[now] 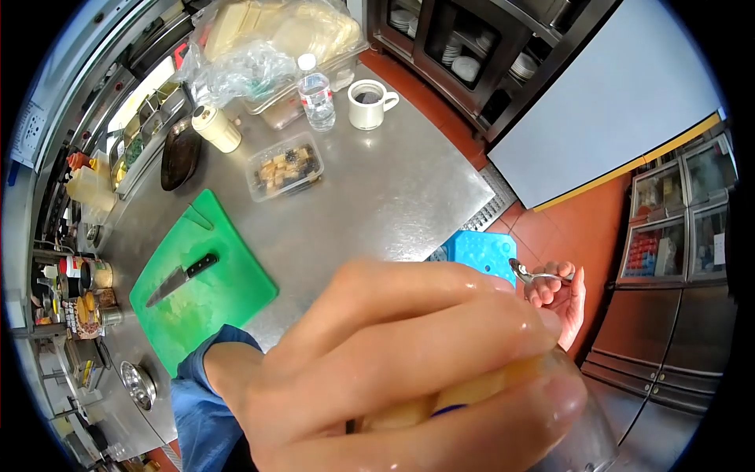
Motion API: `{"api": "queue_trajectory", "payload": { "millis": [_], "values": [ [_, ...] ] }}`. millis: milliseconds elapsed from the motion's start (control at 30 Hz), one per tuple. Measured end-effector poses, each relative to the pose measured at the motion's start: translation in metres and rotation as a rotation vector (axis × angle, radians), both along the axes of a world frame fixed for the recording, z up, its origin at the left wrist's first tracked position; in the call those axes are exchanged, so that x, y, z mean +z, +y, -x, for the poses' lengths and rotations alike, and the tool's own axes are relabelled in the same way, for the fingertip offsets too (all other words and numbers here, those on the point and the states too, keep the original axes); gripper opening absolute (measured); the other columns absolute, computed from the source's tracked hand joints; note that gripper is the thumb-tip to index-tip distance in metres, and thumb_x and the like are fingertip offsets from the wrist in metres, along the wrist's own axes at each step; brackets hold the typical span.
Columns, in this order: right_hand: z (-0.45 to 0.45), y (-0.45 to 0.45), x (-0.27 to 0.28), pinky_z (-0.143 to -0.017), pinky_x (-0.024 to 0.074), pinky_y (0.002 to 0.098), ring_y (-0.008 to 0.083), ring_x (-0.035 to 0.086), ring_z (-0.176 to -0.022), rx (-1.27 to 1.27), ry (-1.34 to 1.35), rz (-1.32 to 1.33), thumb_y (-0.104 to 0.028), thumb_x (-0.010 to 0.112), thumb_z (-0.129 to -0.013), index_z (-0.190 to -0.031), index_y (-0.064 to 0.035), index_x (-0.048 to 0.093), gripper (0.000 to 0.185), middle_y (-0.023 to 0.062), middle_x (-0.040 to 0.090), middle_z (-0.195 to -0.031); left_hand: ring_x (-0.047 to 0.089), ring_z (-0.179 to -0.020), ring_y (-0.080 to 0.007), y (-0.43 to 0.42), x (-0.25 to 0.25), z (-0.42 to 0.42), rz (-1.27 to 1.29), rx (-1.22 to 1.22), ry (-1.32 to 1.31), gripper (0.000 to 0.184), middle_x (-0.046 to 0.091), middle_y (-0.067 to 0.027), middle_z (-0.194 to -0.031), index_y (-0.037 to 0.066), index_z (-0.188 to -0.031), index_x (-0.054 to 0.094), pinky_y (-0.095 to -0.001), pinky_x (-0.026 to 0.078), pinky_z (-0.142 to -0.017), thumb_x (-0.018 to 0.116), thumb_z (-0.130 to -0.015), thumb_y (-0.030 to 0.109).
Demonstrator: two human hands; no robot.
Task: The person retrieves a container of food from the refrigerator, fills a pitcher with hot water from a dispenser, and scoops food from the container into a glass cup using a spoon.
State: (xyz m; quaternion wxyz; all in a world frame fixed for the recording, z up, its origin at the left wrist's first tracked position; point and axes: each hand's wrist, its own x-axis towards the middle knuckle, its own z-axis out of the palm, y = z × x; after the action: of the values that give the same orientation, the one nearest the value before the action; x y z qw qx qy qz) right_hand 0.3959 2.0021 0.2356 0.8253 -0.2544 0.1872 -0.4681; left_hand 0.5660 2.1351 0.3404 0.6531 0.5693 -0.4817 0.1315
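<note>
Large in the foreground, my left hand (pixel 393 362) comes in from a blue sleeve (pixel 204 401). Its fingers are wrapped round a clear container (pixel 586 425), with something yellowish showing between them; most of it is hidden by the hand. Farther right, my right hand (pixel 562 303) pinches a metal spoon (pixel 543 275), whose bowl points left near a blue perforated item (pixel 484 253). On the metal counter (pixel 377 204), a black-handled knife (pixel 177 282) lies on a green cutting board (pixel 224 303).
A plastic box of cubed food (pixel 287 169), a water bottle (pixel 317 98), a white mug (pixel 366 114) and a cream-coloured container (pixel 217 130) stand toward the back. A metal bowl (pixel 138 385) is at lower left. Cabinets (pixel 653 307) line the right.
</note>
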Motion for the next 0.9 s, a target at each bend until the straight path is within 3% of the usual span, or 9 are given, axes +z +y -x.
{"api": "queue_trajectory", "payload": {
  "millis": [167, 267, 333, 433, 533, 667, 900],
  "values": [
    [-0.002, 0.0, -0.001, -0.056, 0.0355, 0.0246, 0.0118, 0.042, -0.063, 0.0, 0.017, -0.016, -0.025, 0.045, -0.099, -0.09, -0.0018, 0.054, 0.027, 0.0034, 0.046, -0.072, 0.055, -0.069, -0.0266, 0.001, 0.005, 0.0, 0.043, -0.011, -0.002, 0.024, 0.058, -0.007, -0.08, 0.016, -0.089, 0.043, -0.0334, 0.043, -0.058, 0.06, -0.084, 0.031],
    [-0.004, -0.001, 0.0, -0.056, 0.0352, 0.0242, 0.0116, 0.042, -0.063, 0.01, 0.013, -0.009, -0.025, 0.045, -0.099, -0.09, -0.0018, 0.054, 0.027, 0.0034, 0.046, -0.073, 0.059, -0.066, -0.0217, -0.031, -0.012, -0.013, 0.449, -0.083, -0.111, 0.024, 0.062, -0.0082, -0.084, 0.011, -0.09, 0.052, -0.0297, 0.048, -0.062, 0.068, -0.079, 0.025],
    [-0.004, -0.001, 0.0, -0.056, 0.0352, 0.0241, 0.0116, 0.042, -0.064, 0.021, 0.013, 0.003, -0.025, 0.045, -0.099, -0.09, -0.0017, 0.054, 0.027, 0.0035, 0.047, -0.073, 0.061, -0.066, -0.0194, -0.034, -0.01, -0.023, 0.524, -0.174, -0.25, 0.027, 0.064, -0.009, -0.086, 0.008, -0.091, 0.057, -0.028, 0.05, -0.063, 0.073, -0.075, 0.022],
    [-0.004, -0.002, 0.0, -0.056, 0.0352, 0.0243, 0.0116, 0.042, -0.064, 0.034, 0.015, 0.018, -0.025, 0.045, -0.098, -0.09, -0.0018, 0.054, 0.027, 0.0036, 0.047, -0.072, 0.061, -0.069, -0.0195, -0.018, 0.007, -0.032, 0.369, -0.23, -0.357, 0.031, 0.064, -0.0093, -0.087, 0.008, -0.093, 0.057, -0.0281, 0.05, -0.063, 0.076, -0.071, 0.02],
    [-0.003, -0.003, -0.002, -0.056, 0.0353, 0.0245, 0.0117, 0.042, -0.064, 0.034, 0.017, 0.018, -0.026, 0.045, -0.098, -0.09, -0.0019, 0.054, 0.027, 0.0037, 0.047, -0.073, 0.061, -0.073, -0.0195, -0.03, -0.016, -0.021, 0.556, -0.158, -0.227, 0.036, 0.064, -0.0099, -0.09, 0.009, -0.093, 0.057, -0.0283, 0.05, -0.064, 0.079, -0.067, 0.019],
    [-0.001, -0.002, -0.002, -0.056, 0.0352, 0.0247, 0.0117, 0.042, -0.064, 0.032, 0.017, 0.026, -0.026, 0.045, -0.098, -0.09, -0.0021, 0.054, 0.027, 0.0037, 0.047, -0.073, 0.061, -0.073, -0.02, -0.019, -0.008, -0.01, 0.363, -0.104, -0.141, 0.035, 0.064, -0.01, -0.088, 0.009, -0.093, 0.056, -0.0286, 0.05, -0.063, 0.078, -0.069, 0.021],
    [0.002, -0.001, -0.004, -0.056, 0.0342, 0.0243, 0.0115, 0.041, -0.063, -0.001, 0.006, -0.005, -0.025, 0.046, -0.098, -0.09, -0.0024, 0.054, 0.025, 0.0032, 0.046, -0.073, 0.06, -0.071, -0.0209, -0.008, -0.005, -0.002, 0.265, -0.087, -0.105, 0.033, 0.063, -0.0101, -0.086, 0.009, -0.092, 0.054, -0.0292, 0.049, -0.062, 0.076, -0.071, 0.023]
  ]
}}
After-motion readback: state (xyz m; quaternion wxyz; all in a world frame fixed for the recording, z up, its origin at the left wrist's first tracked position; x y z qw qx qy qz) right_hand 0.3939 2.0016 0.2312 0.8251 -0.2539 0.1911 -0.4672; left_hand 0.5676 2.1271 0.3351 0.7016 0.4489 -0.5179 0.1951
